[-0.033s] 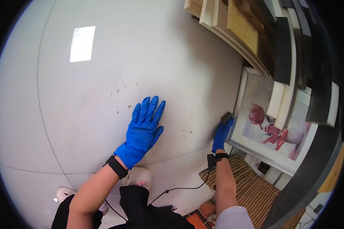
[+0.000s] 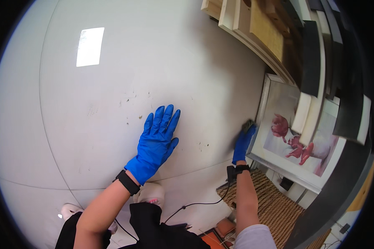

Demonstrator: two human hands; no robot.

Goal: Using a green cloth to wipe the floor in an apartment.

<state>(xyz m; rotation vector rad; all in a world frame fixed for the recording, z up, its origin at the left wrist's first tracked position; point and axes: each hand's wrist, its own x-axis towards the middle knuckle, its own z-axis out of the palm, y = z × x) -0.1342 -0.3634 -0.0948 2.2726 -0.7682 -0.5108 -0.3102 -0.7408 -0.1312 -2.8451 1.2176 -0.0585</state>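
Note:
My left hand (image 2: 154,143), in a blue glove, rests palm down on the pale tiled floor (image 2: 108,137). Its fingers are stretched out and slightly apart, with nothing in them. Dark specks (image 2: 140,117) lie on the tile near its fingertips. At the right, my right hand (image 2: 242,145), gloved in blue too, is closed on a small dark wad (image 2: 247,124) whose kind I cannot make out. That hand is low against the floor, beside the edge of a framed picture (image 2: 297,147) of red flowers.
Wooden boards (image 2: 266,39) and black-and-white slats (image 2: 309,83) jut in from the upper right, partly covering the picture. A woven brown mat (image 2: 274,195) lies below it. A black cable (image 2: 203,203) runs from my right wrist. My pale shoes (image 2: 153,191) stand at the bottom.

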